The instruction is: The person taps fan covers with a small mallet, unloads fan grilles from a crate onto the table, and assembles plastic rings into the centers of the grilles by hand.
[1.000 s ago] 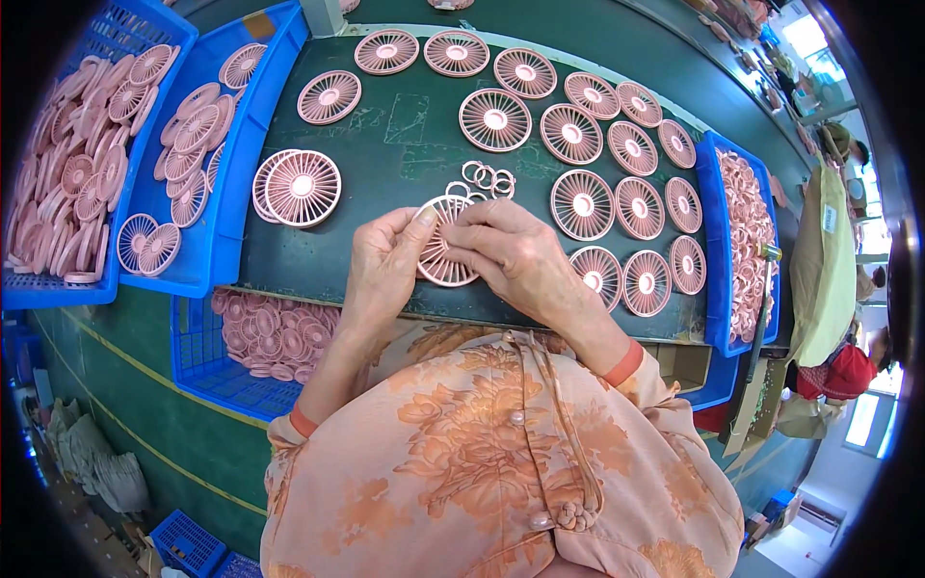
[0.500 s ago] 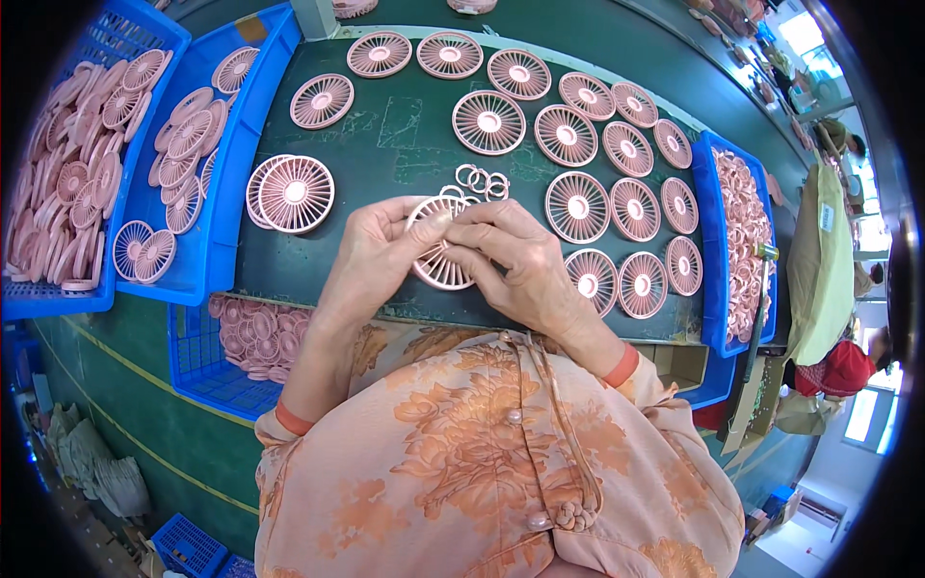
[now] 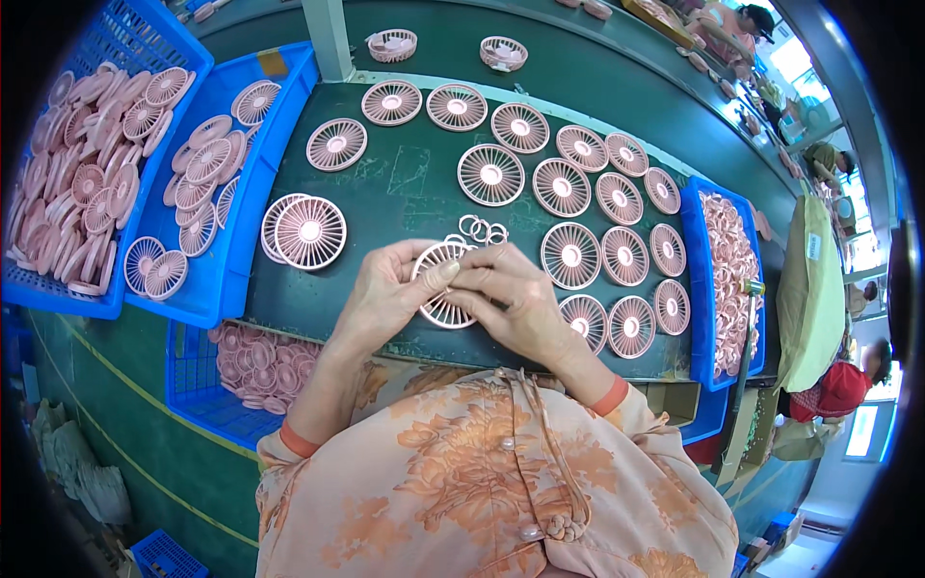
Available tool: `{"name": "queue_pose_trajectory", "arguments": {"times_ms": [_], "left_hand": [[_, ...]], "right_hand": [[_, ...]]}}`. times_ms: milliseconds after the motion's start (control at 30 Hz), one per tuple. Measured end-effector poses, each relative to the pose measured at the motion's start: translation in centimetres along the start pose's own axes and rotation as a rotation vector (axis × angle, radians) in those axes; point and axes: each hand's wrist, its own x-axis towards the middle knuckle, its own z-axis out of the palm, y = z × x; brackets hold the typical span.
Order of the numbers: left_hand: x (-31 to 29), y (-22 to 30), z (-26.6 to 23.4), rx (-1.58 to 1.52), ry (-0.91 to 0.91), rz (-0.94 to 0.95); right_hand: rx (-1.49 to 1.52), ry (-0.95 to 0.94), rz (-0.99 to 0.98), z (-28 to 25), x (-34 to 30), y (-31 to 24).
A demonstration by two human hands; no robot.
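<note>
Close to the near edge of the table, my left hand (image 3: 383, 294) is closed on a round pink fan grille (image 3: 446, 311) with radial slats, gripping its left side with the thumb across the front. My right hand (image 3: 515, 297) has its fingers bent and pinched together against the grille's middle and right side. Those fingers cover much of the grille, so I cannot tell whether a small part lies under them. Just beyond my hands are several small pink rings (image 3: 474, 229) on the table.
Loose grilles (image 3: 569, 255) stand in rows on the green table (image 3: 409, 222); two overlapped grilles (image 3: 310, 233) lie left. Blue crates (image 3: 222, 275) of grilles stand at the left, and another crate (image 3: 207, 385) sits lower. A blue bin (image 3: 696, 332) of small pink pieces is at the right.
The view has tilted, so the table sits lower in the picture and more shows beyond it. Both hands stay closed together on the same grille, with only slight finger movement.
</note>
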Motion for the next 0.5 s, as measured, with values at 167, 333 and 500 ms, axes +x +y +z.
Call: {"name": "queue_pose_trajectory", "arguments": {"times_ms": [167, 333, 500], "left_hand": [[1.9, 0.5, -0.2, 0.089, 0.14, 0.192], [5.1, 2.2, -1.9, 0.847, 0.45, 0.588], [8.5, 1.9, -2.4, 1.177, 0.608, 0.697]], "right_hand": [[0.224, 0.17, 0.265, -1.4, 2.3, 0.4], [-0.175, 0.127, 0.295, -1.6, 3.6, 3.2], [-0.478, 0.107, 0.191, 0.8, 4.3, 3.9]]}}
